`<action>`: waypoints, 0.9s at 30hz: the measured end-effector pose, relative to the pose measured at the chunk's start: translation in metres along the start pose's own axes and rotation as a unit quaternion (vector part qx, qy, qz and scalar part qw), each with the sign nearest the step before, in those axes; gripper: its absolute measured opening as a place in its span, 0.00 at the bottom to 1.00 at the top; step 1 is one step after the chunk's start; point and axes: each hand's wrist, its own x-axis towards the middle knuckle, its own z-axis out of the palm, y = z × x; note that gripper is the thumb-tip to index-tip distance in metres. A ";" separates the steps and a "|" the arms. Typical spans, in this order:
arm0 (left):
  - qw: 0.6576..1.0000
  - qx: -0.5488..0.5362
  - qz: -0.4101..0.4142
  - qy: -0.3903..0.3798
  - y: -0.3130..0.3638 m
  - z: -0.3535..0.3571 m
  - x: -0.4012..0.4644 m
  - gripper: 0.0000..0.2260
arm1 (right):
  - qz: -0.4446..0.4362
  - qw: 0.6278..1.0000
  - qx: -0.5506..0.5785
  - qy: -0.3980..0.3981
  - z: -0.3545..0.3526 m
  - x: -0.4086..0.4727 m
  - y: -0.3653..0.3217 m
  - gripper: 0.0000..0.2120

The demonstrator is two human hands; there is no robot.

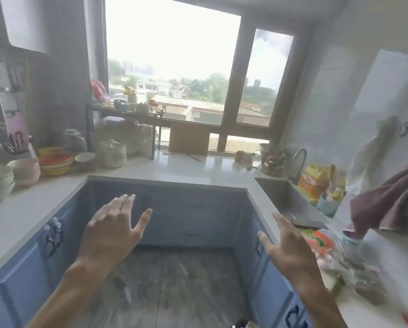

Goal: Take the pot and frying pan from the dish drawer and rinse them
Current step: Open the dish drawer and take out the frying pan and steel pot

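Pot and frying pan not in view; judging them shut inside the blue cabinet drawers. Left hand and right hand are hovering, fingers spread, holding nothing. Opening step: next, grasping a drawer handle; steel sink waiting in the white surface

Hazy, blurred view; overexposed window floods daylight in.

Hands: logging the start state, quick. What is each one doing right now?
Left hand: open, fingers spread, holding nothing.
Right hand: open, fingers straight, holding nothing.
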 end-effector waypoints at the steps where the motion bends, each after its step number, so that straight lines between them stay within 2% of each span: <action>1: 1.000 0.007 -0.001 -0.018 0.002 0.013 0.027 0.31 | 0.006 1.000 -0.006 -0.003 0.011 0.028 -0.001 0.30; 8: 0.998 0.005 -0.009 -0.063 0.024 0.157 0.232 0.30 | 0.052 0.999 -0.012 0.001 0.126 0.246 0.022 0.29; 12: 0.997 -0.007 -0.015 -0.080 0.043 0.278 0.342 0.29 | 0.065 0.998 0.000 -0.021 0.223 0.381 0.056 0.29; 16: 0.990 -0.045 -0.070 -0.113 0.055 0.422 0.452 0.26 | 0.084 0.992 0.060 -0.077 0.339 0.518 0.104 0.25; 19: 0.966 -0.123 -0.107 -0.202 0.055 0.527 0.510 0.22 | 0.126 0.966 0.150 -0.171 0.431 0.589 0.132 0.17; 23: 0.909 -0.161 -0.130 -0.362 0.035 0.663 0.553 0.20 | 0.159 0.898 0.204 -0.356 0.562 0.634 0.158 0.07; 25: 0.879 -0.149 -0.124 -0.435 0.020 0.738 0.564 0.22 | 0.160 0.875 0.205 -0.408 0.636 0.647 0.178 0.08; 27: 0.860 -0.150 -0.098 -0.478 0.008 0.805 0.574 0.27 | 0.155 0.870 0.205 -0.422 0.697 0.660 0.192 0.15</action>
